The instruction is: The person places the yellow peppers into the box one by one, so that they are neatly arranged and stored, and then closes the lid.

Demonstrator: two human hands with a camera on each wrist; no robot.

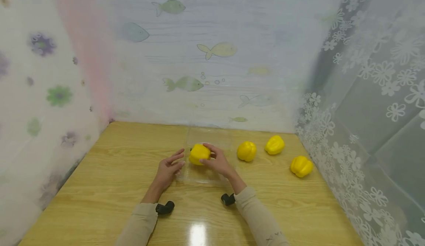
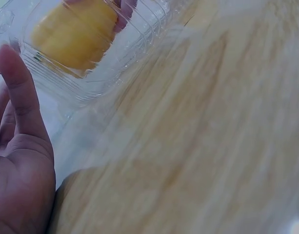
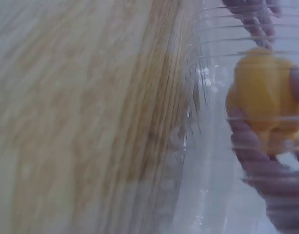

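My right hand (image 1: 217, 160) grips a yellow bell pepper (image 1: 199, 154), thumb and fingers on its right side, inside a clear plastic container (image 1: 207, 179). The pepper's green stem end points left. Through the ribbed clear wall, the right wrist view shows the same pepper (image 3: 264, 92) in the fingers. My left hand (image 1: 167, 170) is at the container's left side, fingers loosely extended and nothing held. In the left wrist view the left thumb (image 2: 20, 83) stands up close to the container's wall (image 2: 86, 87).
To the right of the container lie three more yellow bell peppers: one nearest (image 1: 246, 151), one farther back (image 1: 274, 145) and one near the table's right edge (image 1: 301, 166). The wooden table (image 1: 109, 172) meets a fish-patterned curtain (image 1: 206, 102) behind. Dark wrist-worn devices (image 1: 165, 207) sit at both sleeves.
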